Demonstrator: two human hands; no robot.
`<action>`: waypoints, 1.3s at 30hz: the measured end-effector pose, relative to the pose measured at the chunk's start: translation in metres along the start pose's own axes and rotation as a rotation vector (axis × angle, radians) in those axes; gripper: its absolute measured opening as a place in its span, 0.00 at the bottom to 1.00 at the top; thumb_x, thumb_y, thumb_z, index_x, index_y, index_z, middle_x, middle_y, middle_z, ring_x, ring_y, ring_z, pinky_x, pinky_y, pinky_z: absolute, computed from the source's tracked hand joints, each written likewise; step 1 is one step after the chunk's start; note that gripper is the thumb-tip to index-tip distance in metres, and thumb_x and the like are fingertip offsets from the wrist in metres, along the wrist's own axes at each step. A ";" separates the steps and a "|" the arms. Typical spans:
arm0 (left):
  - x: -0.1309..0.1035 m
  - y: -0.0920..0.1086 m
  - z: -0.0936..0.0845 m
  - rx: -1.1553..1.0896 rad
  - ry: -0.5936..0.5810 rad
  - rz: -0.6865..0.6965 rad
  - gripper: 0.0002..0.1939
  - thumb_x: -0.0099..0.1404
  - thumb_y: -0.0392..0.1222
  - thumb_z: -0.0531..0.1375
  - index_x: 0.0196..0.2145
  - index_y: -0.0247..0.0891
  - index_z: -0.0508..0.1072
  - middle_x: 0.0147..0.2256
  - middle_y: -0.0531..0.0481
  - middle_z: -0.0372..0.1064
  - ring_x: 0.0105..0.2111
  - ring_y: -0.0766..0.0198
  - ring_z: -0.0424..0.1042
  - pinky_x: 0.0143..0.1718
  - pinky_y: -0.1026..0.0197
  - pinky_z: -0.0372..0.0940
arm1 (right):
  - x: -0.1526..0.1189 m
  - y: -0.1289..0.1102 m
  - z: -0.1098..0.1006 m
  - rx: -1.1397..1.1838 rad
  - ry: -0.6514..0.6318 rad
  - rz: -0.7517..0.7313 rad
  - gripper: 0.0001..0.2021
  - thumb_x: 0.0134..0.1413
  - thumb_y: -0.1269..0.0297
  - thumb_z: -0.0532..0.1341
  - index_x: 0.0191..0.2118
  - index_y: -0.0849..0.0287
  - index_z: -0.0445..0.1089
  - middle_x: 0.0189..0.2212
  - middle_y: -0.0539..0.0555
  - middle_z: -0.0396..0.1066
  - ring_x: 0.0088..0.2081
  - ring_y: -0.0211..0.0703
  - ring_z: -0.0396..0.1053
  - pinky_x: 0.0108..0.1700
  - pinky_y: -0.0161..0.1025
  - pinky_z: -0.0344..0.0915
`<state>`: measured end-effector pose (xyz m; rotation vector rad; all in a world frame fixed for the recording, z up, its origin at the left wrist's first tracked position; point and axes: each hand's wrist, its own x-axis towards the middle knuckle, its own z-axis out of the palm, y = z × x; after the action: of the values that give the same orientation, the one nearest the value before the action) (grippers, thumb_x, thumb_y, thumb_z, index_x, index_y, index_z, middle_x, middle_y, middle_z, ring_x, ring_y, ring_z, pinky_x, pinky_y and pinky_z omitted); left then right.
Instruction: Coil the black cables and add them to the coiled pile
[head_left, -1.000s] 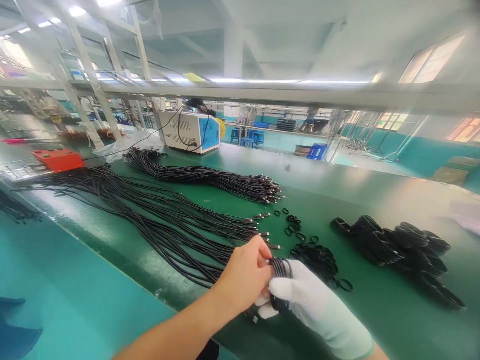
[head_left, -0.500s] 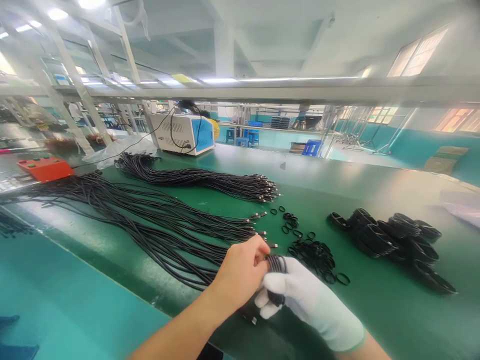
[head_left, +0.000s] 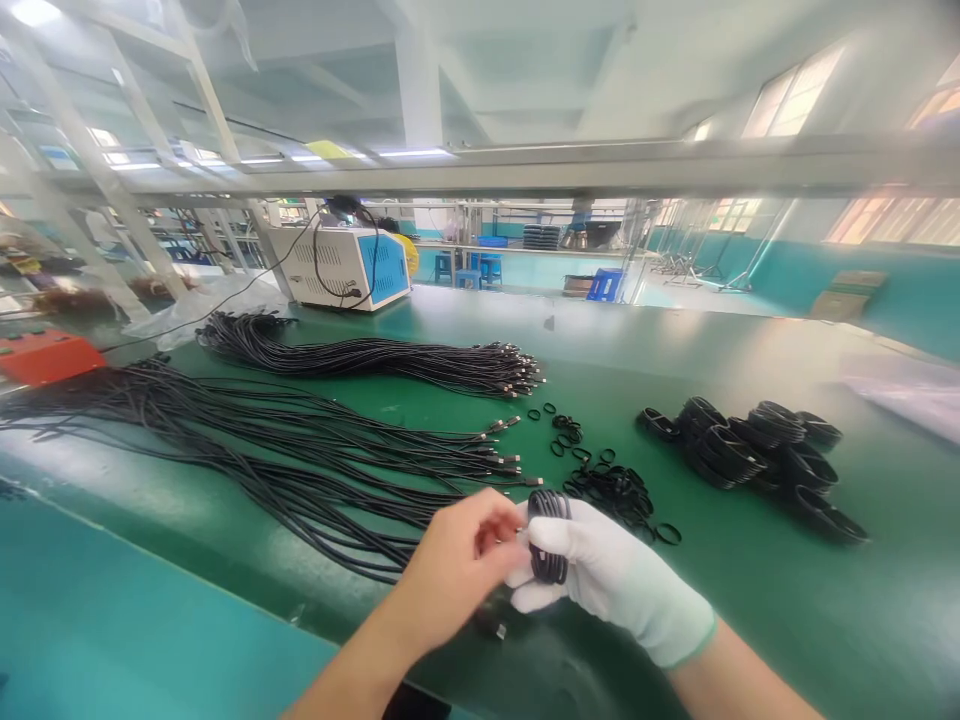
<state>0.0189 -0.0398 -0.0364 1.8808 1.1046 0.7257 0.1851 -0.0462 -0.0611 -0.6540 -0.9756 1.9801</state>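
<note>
My right hand [head_left: 600, 565], in a white glove, grips a coiled black cable [head_left: 550, 535] between thumb and fingers, the loops stacked side by side. My bare left hand [head_left: 469, 545] is right beside the coil. Its fingers are curled and its thumb reaches toward the coil's left side; whatever lies between the fingertips is hidden and slightly blurred. Below the hands a metal-tipped connector [head_left: 500, 631] shows near the table's front. Just beyond them, small black ring-shaped bands [head_left: 615, 490] lie in a loose pile.
Long black cables [head_left: 322, 450] spread across the green table [head_left: 600, 360] to the left, with a thicker bundle [head_left: 375, 360] behind. Finished-looking cable coils [head_left: 735, 450] are heaped at right. A white-and-blue machine [head_left: 345, 268] and a red box [head_left: 49, 357] stand at the left.
The coil has turned so that more of its loops face me. My left hand has shifted slightly down and left along it, and the whole view has swung a little to the right.
</note>
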 end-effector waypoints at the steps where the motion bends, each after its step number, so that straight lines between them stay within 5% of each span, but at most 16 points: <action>1: 0.003 0.000 -0.003 -0.043 0.016 -0.026 0.05 0.59 0.37 0.57 0.35 0.43 0.68 0.30 0.56 0.66 0.29 0.67 0.63 0.31 0.65 0.59 | -0.002 -0.001 0.000 -0.018 0.007 0.037 0.12 0.50 0.63 0.63 0.37 0.67 0.68 0.31 0.57 0.67 0.31 0.40 0.67 0.31 0.38 0.68; 13: 0.016 -0.014 0.015 0.103 0.158 0.000 0.09 0.53 0.31 0.53 0.27 0.40 0.71 0.25 0.56 0.67 0.25 0.68 0.65 0.27 0.67 0.58 | 0.002 0.014 0.003 -0.104 -0.020 0.091 0.15 0.41 0.66 0.66 0.37 0.67 0.69 0.24 0.51 0.63 0.24 0.35 0.65 0.20 0.30 0.68; 18: 0.023 -0.015 0.015 0.114 0.119 -0.011 0.08 0.54 0.31 0.54 0.27 0.40 0.71 0.25 0.56 0.68 0.25 0.68 0.65 0.27 0.67 0.59 | 0.005 0.018 0.002 -0.157 0.091 0.110 0.09 0.43 0.67 0.62 0.31 0.68 0.69 0.24 0.53 0.65 0.19 0.32 0.62 0.14 0.26 0.61; 23: 0.049 -0.009 -0.006 0.167 0.045 0.049 0.11 0.58 0.41 0.58 0.41 0.43 0.70 0.33 0.55 0.71 0.28 0.67 0.68 0.30 0.66 0.63 | -0.011 -0.019 -0.023 -0.044 0.311 -0.053 0.12 0.42 0.65 0.66 0.34 0.64 0.69 0.25 0.53 0.69 0.21 0.36 0.65 0.18 0.31 0.64; 26: 0.073 -0.008 -0.012 0.337 0.017 0.096 0.06 0.61 0.41 0.54 0.36 0.41 0.70 0.31 0.54 0.70 0.29 0.66 0.68 0.31 0.65 0.62 | -0.030 -0.050 -0.045 0.067 0.467 -0.203 0.16 0.43 0.61 0.67 0.39 0.61 0.68 0.28 0.54 0.71 0.31 0.44 0.72 0.28 0.36 0.70; 30: 0.103 -0.010 0.012 0.438 -0.106 0.176 0.06 0.56 0.33 0.56 0.28 0.42 0.71 0.29 0.55 0.69 0.31 0.64 0.67 0.33 0.64 0.59 | -0.042 -0.062 -0.060 0.095 0.512 -0.257 0.16 0.46 0.59 0.66 0.40 0.59 0.68 0.31 0.55 0.72 0.41 0.53 0.72 0.37 0.44 0.71; 35: 0.121 -0.018 0.049 0.471 -0.190 0.185 0.08 0.55 0.32 0.56 0.27 0.43 0.72 0.30 0.54 0.66 0.33 0.61 0.67 0.36 0.62 0.57 | -0.036 -0.053 -0.062 0.083 0.446 -0.260 0.17 0.46 0.59 0.66 0.42 0.59 0.66 0.33 0.55 0.72 0.40 0.53 0.72 0.35 0.44 0.71; 39: 0.124 -0.020 0.050 0.367 -0.194 0.143 0.05 0.55 0.34 0.56 0.25 0.41 0.70 0.30 0.53 0.64 0.34 0.61 0.65 0.36 0.63 0.56 | -0.035 -0.052 -0.061 0.092 0.389 -0.265 0.19 0.45 0.58 0.67 0.42 0.60 0.64 0.33 0.54 0.70 0.37 0.49 0.72 0.31 0.40 0.69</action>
<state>0.1058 0.0588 -0.0697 2.3054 1.0386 0.4239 0.2701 -0.0324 -0.0499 -0.7787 -0.6903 1.5795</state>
